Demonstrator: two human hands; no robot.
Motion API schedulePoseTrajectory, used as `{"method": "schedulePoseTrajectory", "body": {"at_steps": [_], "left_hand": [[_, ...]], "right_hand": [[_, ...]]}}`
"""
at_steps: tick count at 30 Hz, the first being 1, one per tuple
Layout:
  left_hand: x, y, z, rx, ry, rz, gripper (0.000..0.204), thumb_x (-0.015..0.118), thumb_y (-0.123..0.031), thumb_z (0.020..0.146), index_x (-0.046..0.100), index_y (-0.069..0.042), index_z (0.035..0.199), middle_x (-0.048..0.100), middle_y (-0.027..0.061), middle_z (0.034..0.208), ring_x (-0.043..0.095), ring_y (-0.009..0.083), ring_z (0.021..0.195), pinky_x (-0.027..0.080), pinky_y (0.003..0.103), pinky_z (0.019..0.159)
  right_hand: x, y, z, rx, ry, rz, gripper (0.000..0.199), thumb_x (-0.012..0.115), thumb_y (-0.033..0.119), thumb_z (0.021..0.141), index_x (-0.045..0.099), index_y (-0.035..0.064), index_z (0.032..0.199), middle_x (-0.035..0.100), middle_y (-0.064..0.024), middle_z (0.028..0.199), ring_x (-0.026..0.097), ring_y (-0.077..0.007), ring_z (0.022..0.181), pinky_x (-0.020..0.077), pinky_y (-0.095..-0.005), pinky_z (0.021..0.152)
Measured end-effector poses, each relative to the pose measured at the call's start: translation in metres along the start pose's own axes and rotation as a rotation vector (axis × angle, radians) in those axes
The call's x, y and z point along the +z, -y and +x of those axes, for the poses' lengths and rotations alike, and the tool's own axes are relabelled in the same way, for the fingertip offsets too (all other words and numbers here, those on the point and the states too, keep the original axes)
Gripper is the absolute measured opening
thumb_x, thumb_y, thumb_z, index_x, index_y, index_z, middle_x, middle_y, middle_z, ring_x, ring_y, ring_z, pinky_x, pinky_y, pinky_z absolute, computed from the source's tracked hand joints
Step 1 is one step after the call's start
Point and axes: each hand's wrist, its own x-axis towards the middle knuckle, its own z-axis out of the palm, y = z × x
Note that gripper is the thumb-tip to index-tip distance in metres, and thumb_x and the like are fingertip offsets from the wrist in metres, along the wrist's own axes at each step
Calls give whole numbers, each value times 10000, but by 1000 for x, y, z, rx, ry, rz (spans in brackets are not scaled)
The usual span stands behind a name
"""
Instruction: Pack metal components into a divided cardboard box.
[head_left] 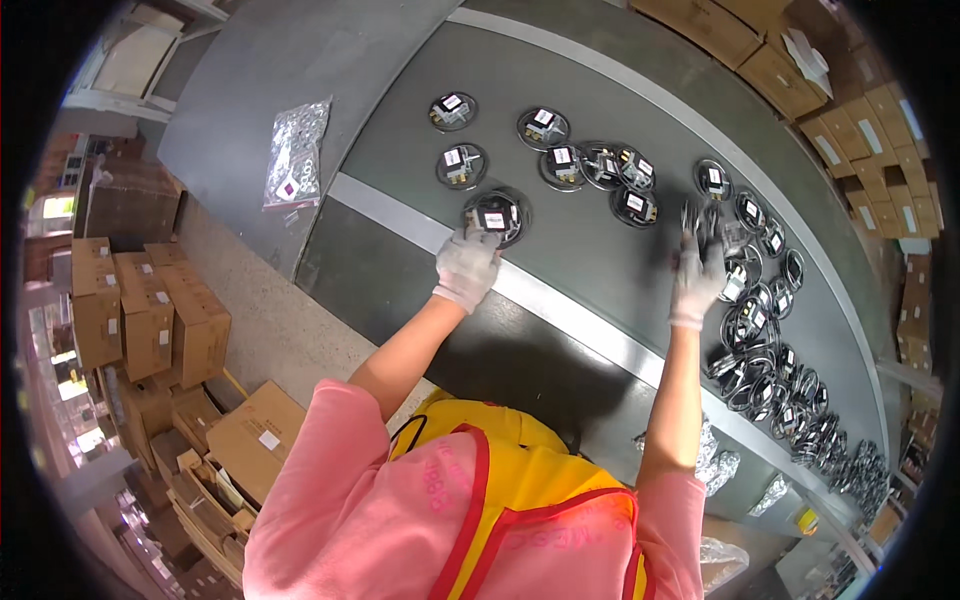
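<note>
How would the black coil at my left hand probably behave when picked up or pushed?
The black coil may flex yet keep its ring, being wound in round loops. The white-labelled block inside could make its weight uneven. Lying flat, it seems unlikely to roll if pushed.

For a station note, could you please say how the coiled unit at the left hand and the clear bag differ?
The coiled unit is round and mostly dark; the clear bag is oblong and shiny. The coiled unit has the left hand at its edge; the clear bag lies untouched. The clear bag looks longer than the coiled unit.
</note>
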Motion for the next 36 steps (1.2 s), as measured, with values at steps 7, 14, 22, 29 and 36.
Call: {"method": "schedulePoseTrajectory", "body": {"at_steps": [7,14,22,29,36], "left_hand": [[-21,-5,22,-546,-51,-950,119,658,-120,851,615,-14,885,646,137,843,624,247,672,515,355,582],[-45,1,63,-758,-371,-1191,175,580,-174,949,579,0,956,667,69,861,612,140,604,485,277,505],[18,18,79,-327,27,47,195,606,-224,828,630,-125,995,673,154,799,677,321,683,541,457,589],[-16,55,92,-572,-250,-472,261,661,-165,823,588,-33,1036,656,126,793,647,232,638,516,402,535],[-25,92,155,-469,-798,-325,195,682,-134,814,628,-27,968,671,173,835,649,317,675,522,399,610]], "right_hand": [[78,-19,59,-634,427,-1302,347,672,321,804,559,146,1083,632,-130,957,657,-332,808,544,-430,687],[67,-25,86,-496,499,-949,308,667,217,779,635,97,1060,669,-143,810,654,-350,769,508,-448,680],[106,-10,81,-655,99,-845,266,659,300,839,616,74,974,624,-184,715,646,-353,708,516,-423,639],[141,14,47,-667,664,-1559,529,692,320,796,471,80,1212,632,-145,944,683,-265,788,560,-389,580],[129,2,35,-878,606,-1457,222,544,121,828,516,67,1042,637,-118,753,673,-260,595,534,-372,473]]}}
